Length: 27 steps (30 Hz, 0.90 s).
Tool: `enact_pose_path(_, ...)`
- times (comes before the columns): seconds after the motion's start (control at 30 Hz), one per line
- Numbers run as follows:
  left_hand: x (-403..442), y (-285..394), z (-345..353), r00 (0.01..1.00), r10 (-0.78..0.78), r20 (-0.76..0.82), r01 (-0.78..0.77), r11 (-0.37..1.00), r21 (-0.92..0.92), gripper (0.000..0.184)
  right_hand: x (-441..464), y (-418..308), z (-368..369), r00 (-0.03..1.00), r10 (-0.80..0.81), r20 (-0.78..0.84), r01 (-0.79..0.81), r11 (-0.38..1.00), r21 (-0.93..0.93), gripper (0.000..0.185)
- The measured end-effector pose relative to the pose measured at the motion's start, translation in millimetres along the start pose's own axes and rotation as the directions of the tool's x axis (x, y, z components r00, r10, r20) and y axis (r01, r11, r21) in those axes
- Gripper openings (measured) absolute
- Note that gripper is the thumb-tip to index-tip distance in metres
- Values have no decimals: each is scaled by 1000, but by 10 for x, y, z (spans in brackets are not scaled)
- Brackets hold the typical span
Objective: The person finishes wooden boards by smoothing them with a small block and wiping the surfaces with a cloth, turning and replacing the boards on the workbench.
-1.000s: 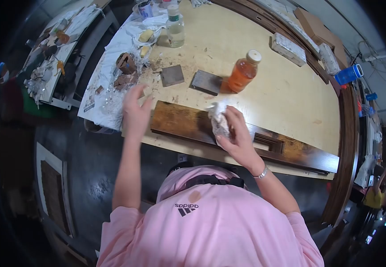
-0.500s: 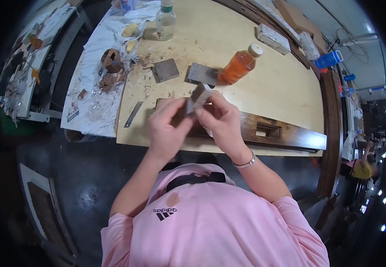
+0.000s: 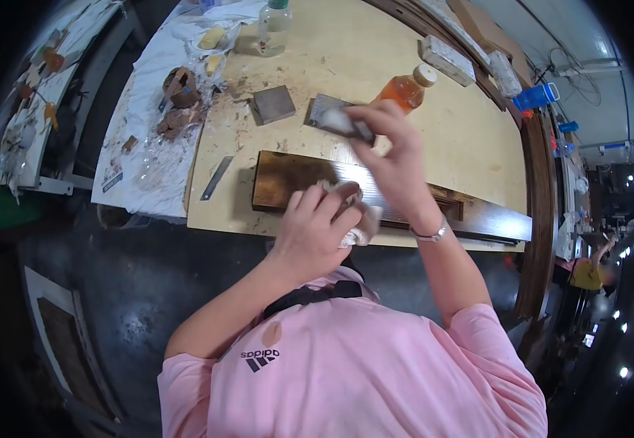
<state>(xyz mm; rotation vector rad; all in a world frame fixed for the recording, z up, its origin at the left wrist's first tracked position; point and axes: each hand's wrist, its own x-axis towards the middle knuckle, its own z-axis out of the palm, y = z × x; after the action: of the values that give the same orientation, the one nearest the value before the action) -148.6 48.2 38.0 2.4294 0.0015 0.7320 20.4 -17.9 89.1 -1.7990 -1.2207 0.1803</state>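
My left hand (image 3: 315, 228) is closed around a crumpled, stained white cloth (image 3: 364, 228) at the near edge of a dark brown wooden beam (image 3: 288, 175). Raised above the beam, my right hand (image 3: 397, 157) pinches a small block (image 3: 362, 131) that is smeared by motion. Just beyond its fingers lies a grey rectangular block (image 3: 318, 109) on the table. An orange bottle with a pale cap (image 3: 397, 91) stands behind my right hand, partly hidden by it. The beam has a rectangular slot (image 3: 448, 208) to the right, partly covered by my wrist.
A square grey-brown block (image 3: 274, 104) and a flat metal strip (image 3: 217, 178) lie on the dusty table (image 3: 237, 139). A clear bottle (image 3: 274, 33) stands at the back. Brown lumps (image 3: 180, 120) rest on white sheeting at left. A wrapped block (image 3: 448, 62) lies at the back right.
My hands have moved apart from the block they held together. The right hand has shifted right and up with a block; the left has come down onto the beam with the cloth.
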Motion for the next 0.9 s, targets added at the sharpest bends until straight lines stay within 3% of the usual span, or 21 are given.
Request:
enact_pose_path(0.03,-50,23,28,998,-40,45,38,998,43,35,56,-142,126,995,-7,100,4,1000,26,31)
enact_pose_path(0.1,-196,12,175,984,-124,129,108,986,123,34,101,-128,425,934,-195,300,215,976,-34,32)
enact_pose_path(0.2,-338,28,262,948,-200,249,170,976,138,45,95,-94,812,796,-354,491,434,899,-54,30)
enact_pose_path(0.3,-332,33,225,950,-186,252,140,972,191,49,115,39,984,734,-358,577,485,871,-76,27)
enact_pose_path(0.37,-334,18,195,963,-164,215,121,972,199,51,237,143,984,809,-248,533,399,897,-189,23)
enact_pose_path(0.43,-338,3,189,971,-160,180,134,979,152,52,429,211,922,892,-316,324,413,861,-297,23)
enact_pose_path(0.5,-340,-22,221,977,-158,140,134,977,164,54,483,90,810,909,-211,359,330,890,-314,23)
enact_pose_path(0.6,-374,-47,226,964,-197,180,182,979,97,57,257,-79,845,740,-275,614,373,927,-35,24)
enact_pose_path(0.63,-401,-63,247,966,-190,174,175,980,95,56,186,-106,874,687,-285,668,407,913,-29,25)
enact_pose_path(0.7,-411,-78,267,971,-176,163,163,982,92,54,176,-2,941,765,-212,608,386,907,-170,25)
enact_pose_path(0.77,-380,-50,235,978,-171,119,159,982,102,55,351,183,940,929,-164,333,289,882,-373,20)
enact_pose_path(0.8,-380,-55,247,976,-174,132,165,983,77,57,465,219,915,954,-210,213,286,851,-440,15)
enact_pose_path(0.9,-368,-56,227,976,-179,123,169,982,86,56,427,116,918,990,17,137,23,958,-286,13)
